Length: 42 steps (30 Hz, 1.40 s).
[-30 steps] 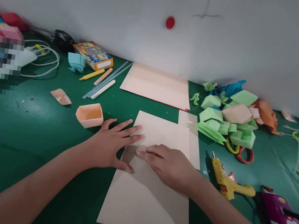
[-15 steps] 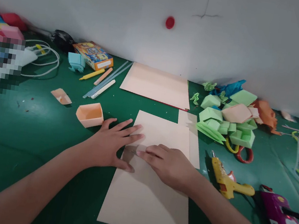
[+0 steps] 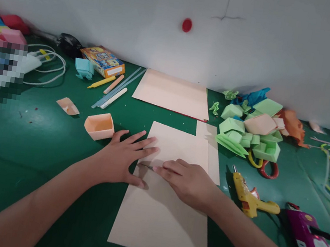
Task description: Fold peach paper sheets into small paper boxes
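A long sheet of pale peach paper (image 3: 164, 227) lies in front of me on the green table. My left hand (image 3: 124, 156) is open, fingers spread flat over the paper's left edge, thumb pointing right. My right hand (image 3: 185, 183) is closed, its fingers curled together and the fingertips down on the middle of the sheet. A thin dark line (image 3: 146, 166) runs from those fingertips to the left edge; whether it is a crease, a slit or a thin tool I cannot tell. Just past my left fingers sits a small folded peach paper box (image 3: 99, 126).
Another peach sheet (image 3: 172, 93) lies by the wall. Folded green paper pieces (image 3: 233, 128) are heaped right, near scissors handles (image 3: 269, 170), a yellow glue gun (image 3: 252, 195) and a purple power unit (image 3: 311, 236). Glue sticks (image 3: 114, 98) and a printed box (image 3: 104, 61) are left.
My right fingertips have slid slightly to the right, and more of the dark line shows. My left hand stays in place.
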{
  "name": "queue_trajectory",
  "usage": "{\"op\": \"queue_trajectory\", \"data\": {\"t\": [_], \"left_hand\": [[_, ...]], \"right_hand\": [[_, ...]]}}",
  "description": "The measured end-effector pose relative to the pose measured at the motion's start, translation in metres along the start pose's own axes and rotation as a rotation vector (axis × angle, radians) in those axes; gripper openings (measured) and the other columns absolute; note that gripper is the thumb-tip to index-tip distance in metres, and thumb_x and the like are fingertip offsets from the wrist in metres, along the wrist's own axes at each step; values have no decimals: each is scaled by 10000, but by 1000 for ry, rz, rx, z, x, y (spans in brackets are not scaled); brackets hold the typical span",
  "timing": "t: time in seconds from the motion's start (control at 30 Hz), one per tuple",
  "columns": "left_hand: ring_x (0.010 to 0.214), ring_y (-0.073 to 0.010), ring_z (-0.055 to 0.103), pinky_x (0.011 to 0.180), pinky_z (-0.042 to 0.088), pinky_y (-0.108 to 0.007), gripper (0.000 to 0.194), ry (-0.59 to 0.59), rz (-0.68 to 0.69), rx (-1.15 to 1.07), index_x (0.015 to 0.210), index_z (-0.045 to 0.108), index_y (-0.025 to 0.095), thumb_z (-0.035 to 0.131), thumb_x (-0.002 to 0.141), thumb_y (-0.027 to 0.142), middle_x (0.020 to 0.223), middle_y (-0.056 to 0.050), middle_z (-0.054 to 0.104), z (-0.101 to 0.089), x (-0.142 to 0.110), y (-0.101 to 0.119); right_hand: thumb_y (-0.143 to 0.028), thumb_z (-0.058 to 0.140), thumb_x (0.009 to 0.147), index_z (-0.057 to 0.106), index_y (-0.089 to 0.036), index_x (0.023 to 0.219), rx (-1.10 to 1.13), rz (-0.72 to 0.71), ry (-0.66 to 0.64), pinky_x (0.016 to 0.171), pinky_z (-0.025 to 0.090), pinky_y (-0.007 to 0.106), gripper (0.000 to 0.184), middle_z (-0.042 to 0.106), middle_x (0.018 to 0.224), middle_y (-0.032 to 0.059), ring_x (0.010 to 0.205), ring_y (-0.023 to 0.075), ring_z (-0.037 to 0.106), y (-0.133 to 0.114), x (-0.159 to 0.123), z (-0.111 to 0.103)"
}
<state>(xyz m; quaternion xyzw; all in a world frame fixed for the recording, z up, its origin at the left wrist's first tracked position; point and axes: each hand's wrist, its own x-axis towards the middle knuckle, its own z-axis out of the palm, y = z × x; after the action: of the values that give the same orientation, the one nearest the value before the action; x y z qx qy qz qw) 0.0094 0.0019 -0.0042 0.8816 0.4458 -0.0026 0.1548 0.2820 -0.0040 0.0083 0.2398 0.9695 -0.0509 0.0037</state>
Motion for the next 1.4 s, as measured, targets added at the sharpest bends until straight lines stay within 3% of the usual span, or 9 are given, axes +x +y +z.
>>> {"op": "queue_trajectory", "data": {"t": [0.57,1.03,1.17,1.4], "left_hand": [[1568,-394,170,1222,60,-603,984,-9,-2,-14,1594,275,443,645,760,812,1704,5,234,0,0,-1],[1568,-401,164,1217,28,-619,909,36,59,32,1609,243,424,497,842,842,1713,-8,191,2,-2,-2],[1581,-361,136,1235,-10,-573,782,73,122,67,1615,261,382,410,946,758,1718,-10,157,3,-2,8],[1578,-342,171,1247,14,-564,860,142,151,140,1640,203,291,381,948,771,1710,-58,189,14,0,13]], "right_hand": [[-154,447,1032,488,-219,1490,31,-1,90,689,527,340,464,669,1242,100,957,219,579,4,-8,8],[-173,409,1053,553,-243,1440,63,27,108,727,537,342,419,685,1236,92,951,210,594,5,-11,5],[-173,430,1048,570,-238,1421,70,21,126,721,531,331,404,691,1231,85,956,208,599,5,-11,6],[-162,461,1035,585,-223,1399,64,6,152,673,526,345,390,693,1231,65,938,222,591,6,-12,7]]}}
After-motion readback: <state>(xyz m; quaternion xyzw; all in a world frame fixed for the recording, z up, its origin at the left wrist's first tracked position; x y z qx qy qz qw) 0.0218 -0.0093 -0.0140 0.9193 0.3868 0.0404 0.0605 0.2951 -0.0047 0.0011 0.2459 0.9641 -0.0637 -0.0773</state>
